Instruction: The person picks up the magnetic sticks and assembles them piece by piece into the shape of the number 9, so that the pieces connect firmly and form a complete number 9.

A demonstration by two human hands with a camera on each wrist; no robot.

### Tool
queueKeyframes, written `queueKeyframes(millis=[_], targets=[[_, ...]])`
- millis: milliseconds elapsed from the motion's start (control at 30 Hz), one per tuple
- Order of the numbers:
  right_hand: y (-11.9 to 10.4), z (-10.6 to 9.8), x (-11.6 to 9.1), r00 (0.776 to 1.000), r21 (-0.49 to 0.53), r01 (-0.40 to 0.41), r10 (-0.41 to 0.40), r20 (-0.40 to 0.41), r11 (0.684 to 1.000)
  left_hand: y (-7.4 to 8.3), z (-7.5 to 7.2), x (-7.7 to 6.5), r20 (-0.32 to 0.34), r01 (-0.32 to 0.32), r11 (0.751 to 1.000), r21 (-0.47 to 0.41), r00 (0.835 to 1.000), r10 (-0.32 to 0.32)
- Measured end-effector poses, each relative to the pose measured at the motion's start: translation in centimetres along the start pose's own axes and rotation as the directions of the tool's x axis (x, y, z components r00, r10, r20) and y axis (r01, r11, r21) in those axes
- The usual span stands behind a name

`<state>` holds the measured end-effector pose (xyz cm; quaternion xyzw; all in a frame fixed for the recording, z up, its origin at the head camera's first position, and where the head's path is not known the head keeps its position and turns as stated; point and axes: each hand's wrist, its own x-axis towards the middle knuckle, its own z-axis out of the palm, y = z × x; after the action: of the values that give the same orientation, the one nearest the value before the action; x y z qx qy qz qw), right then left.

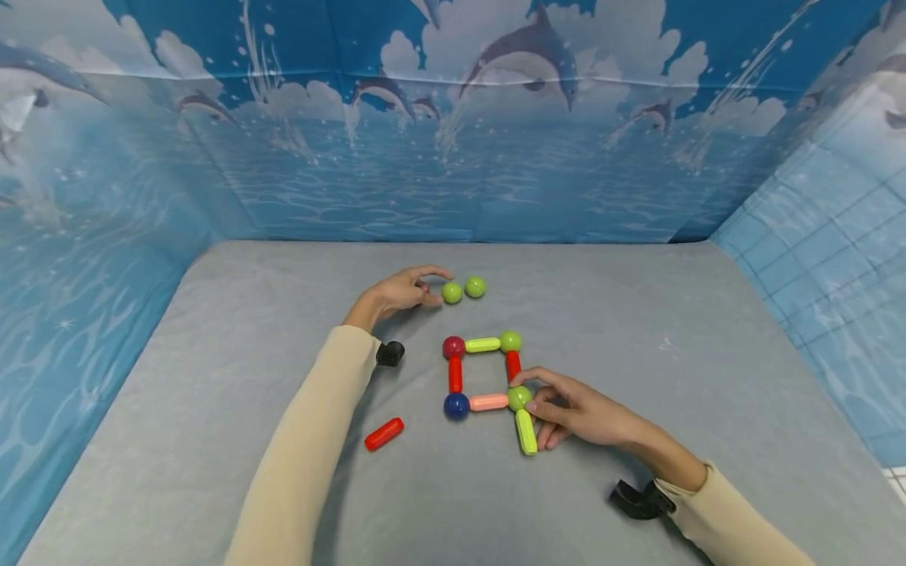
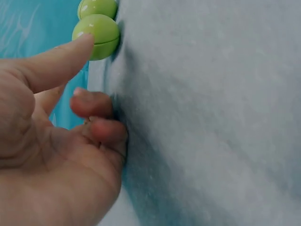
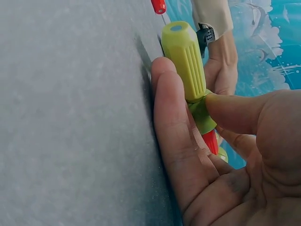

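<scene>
A square frame of magnetic rods and balls lies on the grey cloth. Its corners are a red ball (image 1: 454, 347), a blue ball (image 1: 456, 406) and two green balls. My right hand (image 1: 583, 410) pinches the near-right green ball (image 1: 520, 397) between thumb and forefinger. From that ball a yellow-green rod (image 3: 184, 66) sticks out toward me, beside the curled lower fingers. Farther back, my left hand (image 1: 402, 292) reaches to a loose green ball (image 1: 451, 293), thumb and forefinger spread at its side. Its thumb overlaps the ball in the left wrist view; contact is unclear.
Another loose green ball (image 1: 476, 287) sits just right of the first. A loose red rod (image 1: 384, 434) lies left of the frame, near my left forearm. Dolphin-printed curtains (image 1: 467, 173) stand around the back and sides of the grey table (image 1: 672, 314).
</scene>
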<state>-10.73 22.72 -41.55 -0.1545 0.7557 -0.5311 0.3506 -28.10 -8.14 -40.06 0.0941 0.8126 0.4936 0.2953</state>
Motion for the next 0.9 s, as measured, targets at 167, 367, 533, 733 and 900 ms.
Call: queueKeyframes(millis=[167,367,533,733,900], targets=[[-0.1,0.0,0.1,1.0,0.011,-0.006,0.006,0.001,1.0,0.6,0.2,0.0,-0.015,0.049,0.997,0.062,0.999,-0.048],[0.1,0.0,0.1,1.0,0.014,-0.013,0.014,-0.001,1.0,0.9,0.5,0.3,-0.022,0.072,0.991,0.116,0.997,-0.069],[0.1,-0.1,0.2,1.0,0.009,0.003,-0.003,0.001,1.0,1.2,1.0,0.3,-0.049,0.068,0.983,0.171,0.997,-0.061],[0.0,-0.1,0.2,1.0,0.001,0.012,-0.012,0.005,1.0,1.1,1.7,0.1,-0.095,0.039,0.977,0.211,0.995,-0.019],[0.0,0.1,0.1,1.0,-0.007,0.007,-0.007,-0.002,1.0,0.7,2.2,-0.5,-0.122,-0.02,0.972,0.236,0.991,0.05]])
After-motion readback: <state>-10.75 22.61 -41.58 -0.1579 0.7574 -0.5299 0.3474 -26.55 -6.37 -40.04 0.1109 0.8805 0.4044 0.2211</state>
